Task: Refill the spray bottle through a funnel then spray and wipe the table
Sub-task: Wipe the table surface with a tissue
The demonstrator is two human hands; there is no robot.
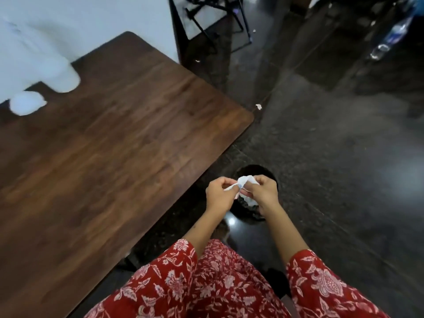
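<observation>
Both hands hold a crumpled white tissue over a small black bin on the floor, to the right of the dark wooden table. My left hand pinches the tissue's left end. My right hand grips its right part. More white paper lies inside the bin under my hands. Neither a spray bottle nor a funnel can be made out; blurred white shapes cover the table's far left corner.
The floor is dark polished stone with small white scraps on it. Black chair legs stand beyond the table's far end. A clear plastic bottle lies at the top right. Red floral sleeves fill the bottom.
</observation>
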